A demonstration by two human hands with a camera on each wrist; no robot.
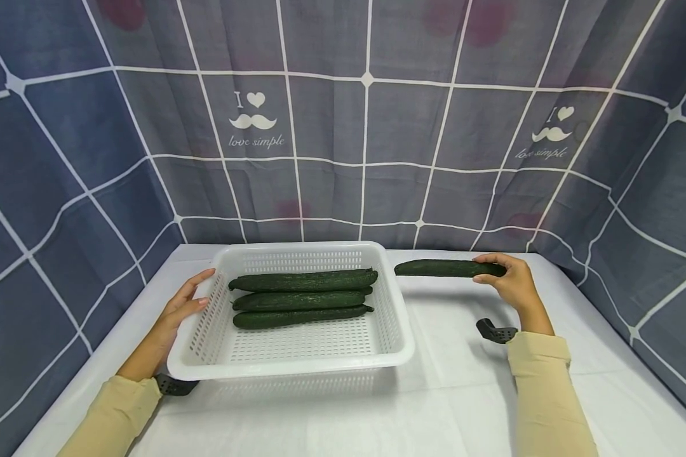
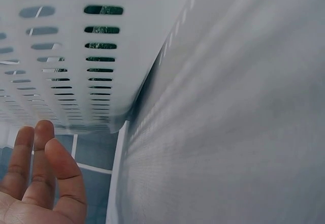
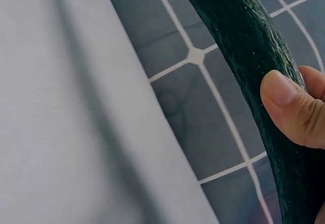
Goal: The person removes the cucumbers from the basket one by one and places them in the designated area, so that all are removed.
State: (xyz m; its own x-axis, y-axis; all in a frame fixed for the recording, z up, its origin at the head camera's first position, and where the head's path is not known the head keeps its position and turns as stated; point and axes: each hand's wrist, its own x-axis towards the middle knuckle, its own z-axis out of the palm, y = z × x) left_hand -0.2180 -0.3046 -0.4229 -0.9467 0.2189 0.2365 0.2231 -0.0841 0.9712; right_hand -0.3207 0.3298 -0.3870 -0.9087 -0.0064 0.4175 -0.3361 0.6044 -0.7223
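Observation:
My right hand (image 1: 514, 282) pinches a dark green cucumber (image 1: 434, 268) near its right end, to the right of a white perforated basket (image 1: 397, 317). In the right wrist view the thumb (image 3: 282, 94) presses on the bumpy skin of that cucumber (image 3: 254, 56), which is raised above the table. Several more cucumbers (image 1: 300, 301) lie side by side in the back half of the basket. At the basket's left rim rests my left hand (image 1: 174, 317), its fingers extended. The left wrist view has these fingers (image 2: 40, 173) beside the slotted wall (image 2: 56, 76), nothing pinched between them.
A white cloth (image 1: 446, 406) covers the table under the basket. Dark grey-blue curtains (image 1: 331, 197) with white grid lines stand close behind and along both sides. Black wrist devices (image 1: 496, 331) sit by both sleeves.

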